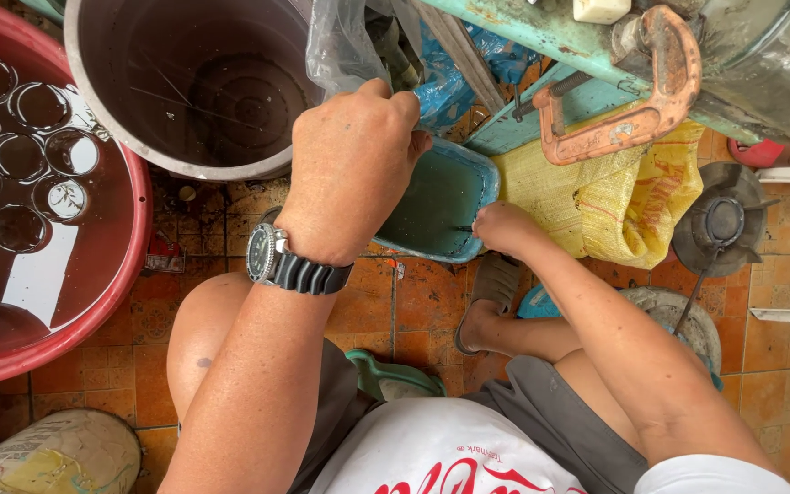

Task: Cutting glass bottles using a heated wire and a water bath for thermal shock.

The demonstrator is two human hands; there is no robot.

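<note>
Gripped at its edges by the closed left hand (351, 169) and pinching right hand (502, 227), the tilted teal tray (436, 206) could be dropped onto the tiled floor (413, 306).

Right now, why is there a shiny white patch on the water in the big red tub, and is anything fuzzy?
In the head view, the white patch is daylight glaring off the water in the red tub. The left hand and watch look sharp. The orange clamp at the top edge bends a little from the wide lens, and the shirt at the bottom is slightly soft.
</note>
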